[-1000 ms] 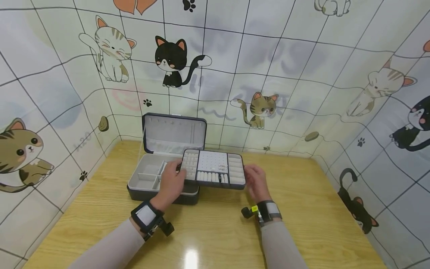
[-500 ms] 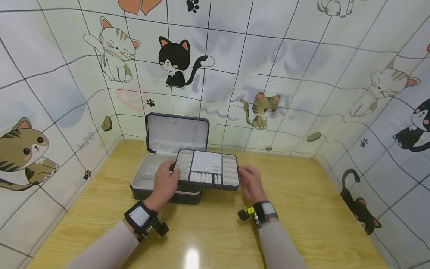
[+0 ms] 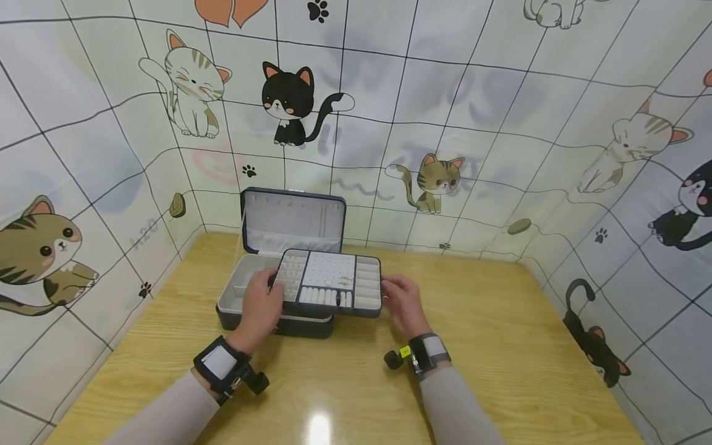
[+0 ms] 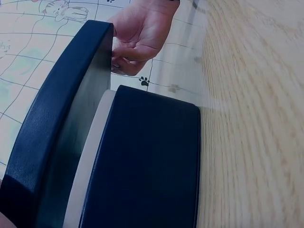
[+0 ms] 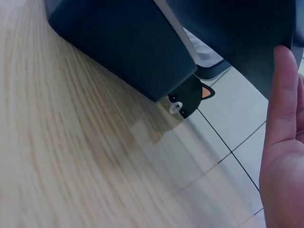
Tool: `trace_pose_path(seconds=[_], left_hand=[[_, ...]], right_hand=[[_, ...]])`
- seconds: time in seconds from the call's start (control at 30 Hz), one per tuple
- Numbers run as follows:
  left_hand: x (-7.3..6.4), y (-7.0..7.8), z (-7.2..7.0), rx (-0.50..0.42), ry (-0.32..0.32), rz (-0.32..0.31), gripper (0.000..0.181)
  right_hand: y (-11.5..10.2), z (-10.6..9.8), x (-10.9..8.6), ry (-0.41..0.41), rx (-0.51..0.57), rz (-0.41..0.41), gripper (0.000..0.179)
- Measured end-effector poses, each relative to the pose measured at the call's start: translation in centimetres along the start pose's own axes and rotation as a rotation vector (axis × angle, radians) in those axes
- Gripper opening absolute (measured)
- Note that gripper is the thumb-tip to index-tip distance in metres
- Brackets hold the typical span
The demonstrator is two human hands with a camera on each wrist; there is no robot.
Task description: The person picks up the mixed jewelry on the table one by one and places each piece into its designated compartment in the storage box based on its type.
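A dark-rimmed jewelry tray (image 3: 330, 272) with white ring slots, small sections and a dotted middle panel hangs over the right part of an open jewelry box (image 3: 308, 327). My left hand (image 3: 258, 306) grips the tray's left end, thumb over the top edge. At the other end, my right hand (image 3: 405, 303) holds the tray by its side, the thumb on the edge in the right wrist view. The left wrist view has the tray's dark wall (image 4: 52, 114) raised above the box (image 4: 147, 152), a gap between them. Small pale pieces lie on the dotted panel.
The box's lid (image 3: 295, 222) stands upright at the back, lined in pale fabric. White dividers show in the box's left part. A wooden table (image 3: 500, 346) carries everything, and a cat-print cloth (image 3: 367, 93) forms the walls behind and at both sides.
Both hands have carried the tray to the left, from beyond the box's right side to farther over the box. The box and its raised lid have stayed in place.
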State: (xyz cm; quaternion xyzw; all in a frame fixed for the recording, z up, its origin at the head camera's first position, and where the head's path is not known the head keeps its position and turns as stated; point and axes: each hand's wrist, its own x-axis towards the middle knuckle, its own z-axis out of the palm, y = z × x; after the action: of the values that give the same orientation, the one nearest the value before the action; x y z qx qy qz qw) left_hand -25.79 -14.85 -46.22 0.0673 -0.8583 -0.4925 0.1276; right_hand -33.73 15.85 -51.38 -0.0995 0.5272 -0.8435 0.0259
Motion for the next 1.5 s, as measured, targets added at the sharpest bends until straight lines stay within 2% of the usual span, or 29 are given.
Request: trace_pose_path(seconds=[0.3, 0.57, 0.83, 1.13, 1.27, 1.5], left_hand=[[0.2, -0.3, -1.0, -0.011, 0.019, -0.044, 0.054], [0.4, -0.6, -1.7, -0.006, 0.022, -0.055, 0.055], [1.2, -1.2, -2.7, -0.024, 0.022, -0.045, 0.054], [1.9, -1.7, -4.2, 0.064, 0.041, -0.029, 0.052], [2.2, -1.8, -4.8, 0.078, 0.043, -0.038, 0.052], [2.8, -1.9, -5.4, 0.119, 0.007, -0.064, 0.052]], right_hand=[[0.6, 1.2, -0.3, -0.022, 0.017, 0.031, 0.026], [1.0, 2.0, -0.5, -0.022, 0.007, 0.033, 0.028], [1.6, 2.7, -0.5, -0.065, -0.034, 0.052, 0.024], [1.9, 3.9, -1.1, -0.049, -0.083, 0.036, 0.026], [2.0, 4.4, -1.3, -0.059, -0.112, 0.059, 0.031], [1.8, 4.7, -1.4, -0.061, -0.144, 0.089, 0.042]])
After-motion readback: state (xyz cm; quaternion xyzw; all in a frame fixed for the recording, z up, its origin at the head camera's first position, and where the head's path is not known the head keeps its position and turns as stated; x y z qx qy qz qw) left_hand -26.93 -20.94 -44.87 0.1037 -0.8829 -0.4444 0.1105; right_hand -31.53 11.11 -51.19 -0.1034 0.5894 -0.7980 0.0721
